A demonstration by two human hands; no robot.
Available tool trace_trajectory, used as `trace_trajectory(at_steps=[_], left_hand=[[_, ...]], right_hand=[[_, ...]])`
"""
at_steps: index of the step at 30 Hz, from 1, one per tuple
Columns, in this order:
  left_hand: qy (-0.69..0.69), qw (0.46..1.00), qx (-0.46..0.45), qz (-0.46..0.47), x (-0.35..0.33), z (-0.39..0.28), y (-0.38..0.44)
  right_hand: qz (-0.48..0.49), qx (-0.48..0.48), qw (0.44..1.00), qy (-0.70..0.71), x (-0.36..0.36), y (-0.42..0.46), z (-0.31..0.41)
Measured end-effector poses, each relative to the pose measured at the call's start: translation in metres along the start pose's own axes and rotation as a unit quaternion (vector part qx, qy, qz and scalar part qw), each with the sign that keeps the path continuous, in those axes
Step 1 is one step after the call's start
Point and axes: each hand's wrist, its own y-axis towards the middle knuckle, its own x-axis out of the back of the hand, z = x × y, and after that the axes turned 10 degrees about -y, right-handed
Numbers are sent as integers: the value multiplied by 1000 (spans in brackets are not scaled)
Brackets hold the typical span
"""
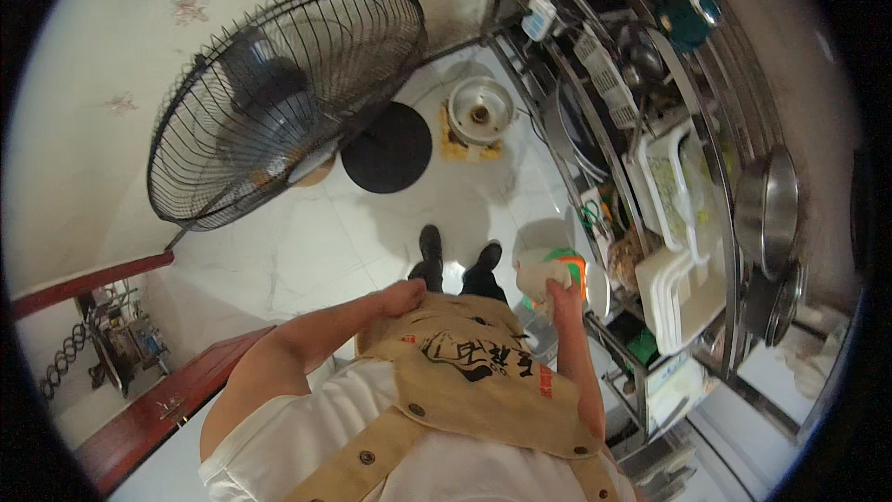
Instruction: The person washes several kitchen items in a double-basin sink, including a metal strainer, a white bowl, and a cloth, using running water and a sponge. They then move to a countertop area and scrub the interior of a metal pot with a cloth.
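Observation:
My right hand [566, 293] is closed around a pale, crumpled cloth or bag [542, 280], held out beside a green-and-orange item near the rack. Curled at the side of the tan apron [481, 369], my left hand [406, 296] touches or pinches its edge; the fingers are partly hidden, so its grip is not clear. The apron bears printed writing and metal snaps. Below, my dark shoes [431, 242] stand on the pale tiled floor [355, 230].
A large caged fan [286, 104] stands at the left, near a round black object [387, 147]. Ahead, a metal basin [481, 110] rests on the floor. The metal rack at right holds white plastic trays [672, 300] and steel pots [765, 213]. A red wooden edge [167, 411] lies lower left.

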Motion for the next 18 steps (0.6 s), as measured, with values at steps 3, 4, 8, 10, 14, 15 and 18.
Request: trace_trajectory(at_steps=[3, 4, 8, 10, 14, 15, 18], left_hand=[[-32, 999, 13, -9, 10, 8, -4], [-66, 997, 30, -33, 24, -16, -15], [-270, 950, 62, -145, 53, -65, -70], [-281, 934, 74, -206, 51, -23, -100], [-362, 865, 50, -345, 129, 87, -190], [-393, 808, 14, -438, 167, 83, -209], [-165, 740, 56, -650, 291, 55, -292]], right_hand=[[45, 25, 999, 1, -8, 26, 22], [60, 29, 998, 10, -2, 28, 22], [89, 31, 992, -81, 6, 71, 27], [128, 58, 983, -116, 11, 94, 36], [117, 149, 971, -148, 25, 133, 49], [95, 188, 963, -167, 37, 152, 45], [34, 181, 961, -208, 42, 164, 63]])
